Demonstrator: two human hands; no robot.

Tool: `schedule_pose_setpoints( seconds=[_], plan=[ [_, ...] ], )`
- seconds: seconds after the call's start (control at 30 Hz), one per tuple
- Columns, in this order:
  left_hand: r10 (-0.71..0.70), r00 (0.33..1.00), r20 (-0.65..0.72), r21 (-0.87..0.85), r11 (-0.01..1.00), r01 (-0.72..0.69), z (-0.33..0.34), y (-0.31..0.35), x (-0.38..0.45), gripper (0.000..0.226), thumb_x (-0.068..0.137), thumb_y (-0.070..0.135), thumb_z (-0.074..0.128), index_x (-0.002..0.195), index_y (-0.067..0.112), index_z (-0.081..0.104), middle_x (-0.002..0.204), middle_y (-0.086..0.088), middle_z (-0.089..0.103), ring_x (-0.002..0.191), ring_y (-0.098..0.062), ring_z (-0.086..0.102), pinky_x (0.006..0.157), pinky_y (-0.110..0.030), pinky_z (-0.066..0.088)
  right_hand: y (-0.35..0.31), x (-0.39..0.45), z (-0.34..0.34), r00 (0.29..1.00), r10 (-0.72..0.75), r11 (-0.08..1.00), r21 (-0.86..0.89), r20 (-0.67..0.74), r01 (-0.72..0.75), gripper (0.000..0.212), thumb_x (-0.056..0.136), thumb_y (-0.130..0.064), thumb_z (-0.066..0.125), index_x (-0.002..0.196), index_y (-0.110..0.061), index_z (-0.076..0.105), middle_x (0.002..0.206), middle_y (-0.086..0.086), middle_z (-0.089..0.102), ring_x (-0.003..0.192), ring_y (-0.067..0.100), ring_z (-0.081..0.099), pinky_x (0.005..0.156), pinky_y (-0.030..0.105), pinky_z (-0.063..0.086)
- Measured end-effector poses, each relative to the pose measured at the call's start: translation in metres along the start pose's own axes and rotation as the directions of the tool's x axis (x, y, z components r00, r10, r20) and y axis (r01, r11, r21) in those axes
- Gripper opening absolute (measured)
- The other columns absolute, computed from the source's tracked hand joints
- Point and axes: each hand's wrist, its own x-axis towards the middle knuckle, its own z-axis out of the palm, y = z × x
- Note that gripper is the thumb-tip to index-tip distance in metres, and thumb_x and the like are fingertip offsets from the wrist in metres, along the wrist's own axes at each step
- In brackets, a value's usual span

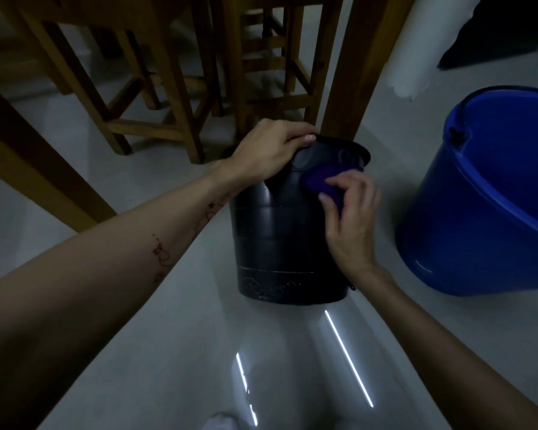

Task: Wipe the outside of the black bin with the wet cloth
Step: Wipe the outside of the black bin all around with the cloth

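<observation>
The black bin [280,237] stands on the pale floor in the middle of the view, with embossed ribs round its side. My left hand [269,150] grips the bin's far left rim, fingers curled over the edge. My right hand [351,215] holds a purple cloth [320,181] and presses it against the bin's upper right side, just below the rim. Most of the cloth is hidden under my fingers.
A big blue bucket [485,193] stands on the floor to the right of the bin. Wooden table legs [354,66] and chair frames [156,88] crowd the space right behind the bin. Glossy grey floor [261,367] stretches toward me.
</observation>
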Motion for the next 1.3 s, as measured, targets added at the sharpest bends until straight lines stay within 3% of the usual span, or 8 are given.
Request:
schedule_pose_setpoints(
  seconds=[0.13,0.27,0.4,0.53,0.67,0.8,0.93,1.3],
  plan=[
    [-0.026,1.000,-0.012,-0.017,1.000,0.026,-0.002,0.001,-0.002,0.034,0.100,0.032,0.045,0.128,0.021,0.060,0.122,0.002,0.066,0.110,-0.007,0.059,0.096,-0.027,0.047,-0.004,-0.046,0.008,0.890,-0.424,0.899,-0.040,0.167,0.436,0.017,0.096,-0.018,0.057,0.110,-0.010,0.053,0.118,0.015,0.057,0.097,0.039,0.056,0.088,0.042,0.042],
    [0.018,0.999,-0.047,0.063,0.998,-0.015,-0.008,0.008,-0.003,0.037,0.097,0.038,0.050,0.126,0.018,0.061,0.115,-0.001,0.063,0.101,-0.003,0.051,0.079,-0.008,0.035,0.021,-0.106,-0.008,0.729,-0.586,0.782,0.010,0.353,0.624,0.034,0.086,-0.008,0.068,0.115,-0.015,0.053,0.125,0.006,0.049,0.095,0.035,0.065,0.076,0.044,0.050],
    [-0.057,0.998,-0.041,0.047,0.997,0.059,-0.015,-0.005,-0.015,0.031,0.102,0.044,0.034,0.098,0.028,0.061,0.093,0.007,0.058,0.090,-0.007,0.052,0.089,-0.025,0.036,0.042,-0.110,-0.036,0.744,-0.558,0.803,0.014,0.368,0.596,0.031,0.085,-0.010,0.061,0.114,-0.013,0.050,0.121,0.008,0.046,0.104,0.029,0.049,0.104,0.032,0.034],
    [-0.136,0.990,-0.020,-0.109,0.985,0.133,-0.013,-0.011,-0.025,0.024,0.103,0.036,0.036,0.113,0.037,0.057,0.104,0.020,0.056,0.085,0.020,0.049,0.071,0.005,0.033,0.042,-0.059,-0.043,0.972,-0.210,0.974,-0.067,0.104,0.218,0.019,0.097,-0.019,0.048,0.114,-0.009,0.049,0.117,0.014,0.045,0.104,0.031,0.044,0.100,0.022,0.028],
    [-0.109,0.994,0.028,-0.139,0.984,0.112,-0.009,0.004,-0.015,0.033,0.102,0.035,0.040,0.128,0.026,0.058,0.114,0.017,0.054,0.095,0.012,0.049,0.071,0.009,0.031,0.027,-0.001,-0.025,0.999,0.034,0.999,-0.021,0.024,-0.034,0.025,0.096,-0.023,0.050,0.117,-0.009,0.053,0.121,0.022,0.049,0.111,0.030,0.043,0.099,0.008,0.019],
    [-0.140,0.989,0.039,-0.179,0.973,0.145,-0.006,0.005,-0.006,0.034,0.101,0.035,0.042,0.130,0.023,0.058,0.122,0.010,0.060,0.103,0.004,0.050,0.071,0.006,0.036,0.004,0.006,-0.007,0.972,-0.215,0.971,-0.086,0.095,0.223,0.023,0.095,-0.023,0.055,0.113,-0.009,0.057,0.120,0.018,0.055,0.107,0.036,0.049,0.099,0.020,0.026],
    [-0.162,0.985,0.051,-0.234,0.957,0.169,-0.007,0.003,-0.006,0.032,0.101,0.035,0.043,0.127,0.026,0.060,0.114,0.015,0.060,0.095,0.008,0.053,0.073,0.000,0.039,0.002,-0.029,-0.003,0.812,-0.528,0.831,-0.045,0.248,0.554,0.017,0.096,-0.020,0.062,0.109,-0.011,0.060,0.115,0.012,0.065,0.093,0.037,0.058,0.079,0.043,0.047],
    [-0.188,0.975,0.116,-0.227,0.951,0.210,-0.011,0.011,-0.002,0.033,0.101,0.044,0.039,0.105,0.030,0.068,0.097,0.014,0.069,0.083,0.008,0.061,0.067,-0.006,0.040,0.036,-0.111,-0.026,0.678,-0.598,0.758,0.027,0.427,0.652,0.046,0.079,-0.009,0.077,0.118,-0.016,0.054,0.125,0.004,0.050,0.102,0.027,0.064,0.087,0.041,0.049]
  ],
)
